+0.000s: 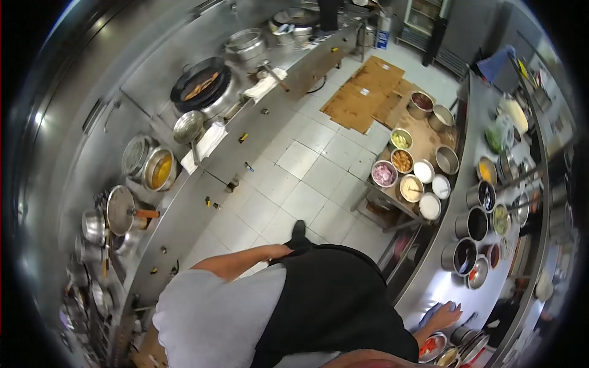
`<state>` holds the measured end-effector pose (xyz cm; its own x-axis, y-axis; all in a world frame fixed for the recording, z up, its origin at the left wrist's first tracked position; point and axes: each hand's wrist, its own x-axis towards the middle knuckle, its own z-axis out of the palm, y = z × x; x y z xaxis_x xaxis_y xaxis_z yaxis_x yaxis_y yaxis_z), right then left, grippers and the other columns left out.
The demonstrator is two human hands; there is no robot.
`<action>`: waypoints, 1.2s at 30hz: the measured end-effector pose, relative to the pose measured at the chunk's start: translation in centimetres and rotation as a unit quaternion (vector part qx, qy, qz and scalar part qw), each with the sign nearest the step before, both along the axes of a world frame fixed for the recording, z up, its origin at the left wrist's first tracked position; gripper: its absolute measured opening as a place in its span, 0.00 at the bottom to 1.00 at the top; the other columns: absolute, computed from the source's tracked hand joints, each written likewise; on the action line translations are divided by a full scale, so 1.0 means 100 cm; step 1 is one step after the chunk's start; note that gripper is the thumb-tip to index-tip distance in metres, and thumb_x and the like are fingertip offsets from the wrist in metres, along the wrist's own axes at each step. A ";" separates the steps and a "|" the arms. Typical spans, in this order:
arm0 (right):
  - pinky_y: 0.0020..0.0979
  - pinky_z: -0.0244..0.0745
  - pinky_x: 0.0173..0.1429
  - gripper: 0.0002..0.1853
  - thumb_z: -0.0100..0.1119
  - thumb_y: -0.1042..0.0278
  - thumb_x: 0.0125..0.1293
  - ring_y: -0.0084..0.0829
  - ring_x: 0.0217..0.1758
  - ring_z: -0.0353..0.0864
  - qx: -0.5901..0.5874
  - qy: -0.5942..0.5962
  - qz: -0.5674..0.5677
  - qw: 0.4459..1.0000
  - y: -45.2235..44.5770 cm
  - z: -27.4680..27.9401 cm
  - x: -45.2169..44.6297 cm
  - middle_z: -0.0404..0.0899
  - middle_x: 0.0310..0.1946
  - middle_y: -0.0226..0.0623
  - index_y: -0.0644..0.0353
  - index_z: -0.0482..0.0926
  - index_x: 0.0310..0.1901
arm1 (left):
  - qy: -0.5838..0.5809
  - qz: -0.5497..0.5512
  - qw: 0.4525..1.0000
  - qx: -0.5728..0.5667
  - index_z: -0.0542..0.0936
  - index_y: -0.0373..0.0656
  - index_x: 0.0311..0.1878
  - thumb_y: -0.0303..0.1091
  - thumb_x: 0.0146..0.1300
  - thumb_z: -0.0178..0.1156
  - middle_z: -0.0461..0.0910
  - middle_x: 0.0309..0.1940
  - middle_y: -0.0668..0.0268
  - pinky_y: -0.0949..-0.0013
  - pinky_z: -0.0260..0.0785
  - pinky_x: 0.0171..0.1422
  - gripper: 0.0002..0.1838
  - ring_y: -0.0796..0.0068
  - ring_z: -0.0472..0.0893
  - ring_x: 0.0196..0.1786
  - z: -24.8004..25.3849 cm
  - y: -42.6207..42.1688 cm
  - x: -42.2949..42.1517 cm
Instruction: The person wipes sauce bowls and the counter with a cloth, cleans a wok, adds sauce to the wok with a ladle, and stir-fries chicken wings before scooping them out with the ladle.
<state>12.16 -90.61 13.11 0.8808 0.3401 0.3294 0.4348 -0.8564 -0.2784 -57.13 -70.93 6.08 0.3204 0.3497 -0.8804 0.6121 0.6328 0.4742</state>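
Observation:
On the steel counter at the lower right, my right hand (446, 316) is on a bunched blue-grey cloth (431, 311), its fingers curled over it. A metal bowl with chopped red pieces (431, 347) and several pots and bowls stand close by. My left hand (279, 251) is at the front of the black apron (325, 300), near waist height. Its fingers are mostly hidden there, so I cannot see whether it holds anything.
Several sauce pots (459, 256) line the right counter. A low table (429, 138) carries bowls of ingredients. Along the left runs a stove counter with a wok (201, 84), a strainer (188, 126) and stacked pans. Cardboard (363, 92) lies on the tiled floor. A dark-clothed person (329, 15) stands far off.

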 end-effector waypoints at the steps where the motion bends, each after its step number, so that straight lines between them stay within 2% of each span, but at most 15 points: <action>1: 0.50 0.71 0.72 0.28 0.63 0.56 0.71 0.55 0.71 0.74 0.054 -0.052 0.039 0.996 0.019 0.013 -0.015 0.78 0.66 0.50 0.60 0.77 0.68 | 0.005 0.018 0.999 0.046 0.86 0.40 0.55 0.54 0.76 0.52 0.88 0.50 0.59 0.58 0.75 0.61 0.26 0.63 0.84 0.56 -0.014 -0.015 -0.016; 4: 0.43 0.69 0.75 0.25 0.60 0.62 0.75 0.47 0.69 0.77 0.236 0.266 0.178 0.918 0.094 0.015 -0.085 0.78 0.65 0.55 0.68 0.75 0.68 | 0.098 -0.012 0.986 0.133 0.86 0.39 0.54 0.62 0.73 0.55 0.86 0.56 0.55 0.51 0.78 0.54 0.32 0.58 0.84 0.57 -0.021 -0.012 -0.035; 5: 0.41 0.71 0.73 0.24 0.61 0.63 0.75 0.43 0.66 0.79 0.238 0.283 0.276 0.887 0.123 -0.020 -0.104 0.80 0.64 0.51 0.69 0.76 0.66 | 0.115 -0.168 0.954 0.220 0.87 0.37 0.52 0.64 0.73 0.54 0.86 0.55 0.51 0.51 0.77 0.57 0.34 0.54 0.84 0.57 -0.024 0.003 -0.042; 7: 0.42 0.74 0.70 0.23 0.62 0.63 0.73 0.46 0.65 0.81 0.022 0.372 0.435 0.819 0.184 0.062 -0.229 0.80 0.65 0.53 0.66 0.78 0.65 | 0.130 -0.302 0.895 0.301 0.88 0.35 0.49 0.66 0.72 0.53 0.86 0.54 0.46 0.51 0.76 0.59 0.37 0.49 0.84 0.58 -0.036 0.017 -0.064; 10: 0.42 0.75 0.67 0.24 0.63 0.60 0.72 0.48 0.62 0.83 -0.144 0.451 0.519 0.711 0.226 -0.019 -0.301 0.82 0.60 0.57 0.66 0.79 0.64 | 0.125 -0.251 0.910 0.306 0.89 0.35 0.47 0.61 0.72 0.53 0.85 0.52 0.43 0.52 0.75 0.62 0.33 0.44 0.82 0.59 -0.039 0.035 -0.105; 12: 0.42 0.76 0.66 0.24 0.64 0.60 0.72 0.48 0.61 0.84 -0.211 0.462 0.534 0.676 0.243 -0.053 -0.335 0.83 0.60 0.57 0.66 0.79 0.64 | 0.227 0.010 0.954 0.198 0.90 0.39 0.49 0.60 0.72 0.52 0.85 0.53 0.44 0.53 0.73 0.65 0.32 0.44 0.82 0.59 0.020 0.046 -0.150; 14: 0.42 0.76 0.66 0.24 0.64 0.59 0.72 0.48 0.61 0.84 -0.253 0.463 0.528 0.665 0.259 -0.074 -0.360 0.83 0.59 0.57 0.66 0.79 0.64 | 0.143 -0.050 0.905 0.397 0.86 0.46 0.58 0.72 0.72 0.50 0.84 0.57 0.46 0.53 0.71 0.67 0.37 0.48 0.82 0.61 -0.092 0.049 -0.263; 15: 0.42 0.76 0.66 0.25 0.64 0.59 0.72 0.49 0.61 0.84 -0.268 0.463 0.521 0.665 0.266 -0.082 -0.368 0.83 0.59 0.58 0.66 0.79 0.64 | 0.158 0.329 0.924 0.114 0.79 0.50 0.69 0.70 0.71 0.54 0.83 0.61 0.52 0.47 0.70 0.68 0.37 0.48 0.81 0.63 -0.028 0.066 -0.275; 18: 0.42 0.76 0.65 0.25 0.64 0.59 0.71 0.49 0.60 0.85 -0.296 0.461 0.500 0.671 0.287 -0.091 -0.386 0.83 0.58 0.58 0.66 0.80 0.64 | -0.076 0.663 0.740 0.083 0.62 0.44 0.79 0.73 0.69 0.55 0.63 0.78 0.46 0.32 0.62 0.73 0.49 0.33 0.69 0.73 -0.040 0.104 -0.377; 21: 0.42 0.77 0.65 0.25 0.64 0.58 0.71 0.49 0.59 0.85 -0.308 0.462 0.485 0.676 0.308 -0.094 -0.406 0.84 0.57 0.58 0.65 0.80 0.64 | -0.123 0.728 0.664 0.114 0.56 0.38 0.81 0.74 0.68 0.55 0.54 0.81 0.41 0.35 0.60 0.77 0.54 0.34 0.64 0.78 -0.034 0.170 -0.444; 24: 0.42 0.77 0.64 0.25 0.64 0.58 0.71 0.49 0.59 0.85 -0.313 0.455 0.488 0.676 0.339 -0.100 -0.424 0.84 0.56 0.59 0.65 0.80 0.63 | -0.164 0.774 0.593 0.148 0.64 0.37 0.77 0.74 0.68 0.55 0.67 0.73 0.42 0.40 0.66 0.72 0.51 0.40 0.74 0.70 -0.013 0.235 -0.482; 26: 0.42 0.77 0.64 0.25 0.65 0.57 0.71 0.49 0.58 0.86 -0.317 0.448 0.505 0.667 0.360 -0.096 -0.436 0.84 0.55 0.59 0.65 0.80 0.63 | -0.209 0.760 0.593 0.164 0.76 0.39 0.61 0.71 0.69 0.57 0.81 0.50 0.49 0.51 0.79 0.55 0.39 0.55 0.84 0.48 -0.006 0.262 -0.504; 30: 0.42 0.78 0.63 0.26 0.65 0.57 0.70 0.49 0.57 0.86 -0.255 0.396 0.600 0.646 0.456 -0.100 -0.481 0.85 0.54 0.59 0.65 0.80 0.63 | -0.274 0.774 0.560 0.112 0.75 0.46 0.34 0.59 0.68 0.66 0.78 0.25 0.65 0.70 0.71 0.25 0.24 0.73 0.76 0.22 0.067 0.299 -0.500; 33: 0.45 0.80 0.57 0.29 0.69 0.56 0.65 0.51 0.53 0.88 -0.266 0.347 0.593 0.675 0.590 -0.063 -0.552 0.87 0.48 0.60 0.64 0.80 0.64 | -0.227 0.747 0.611 0.131 0.76 0.46 0.36 0.48 0.68 0.68 0.78 0.25 0.64 0.69 0.70 0.24 0.17 0.73 0.76 0.22 0.062 0.313 -0.512; 36: 0.45 0.79 0.58 0.28 0.70 0.57 0.66 0.53 0.53 0.85 -0.040 0.205 0.695 0.688 0.732 -0.079 -0.601 0.85 0.49 0.57 0.66 0.80 0.62 | -0.048 0.748 0.619 0.232 0.78 0.42 0.42 0.36 0.66 0.67 0.76 0.23 0.65 0.68 0.69 0.22 0.10 0.75 0.75 0.21 0.107 0.315 -0.475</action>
<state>-47.92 -17.36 5.19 -0.3015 0.9500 0.0814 0.7484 0.2887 -0.5971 -104.68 -39.38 16.77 -0.6251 0.5271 -0.5757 -0.5411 0.2390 0.8063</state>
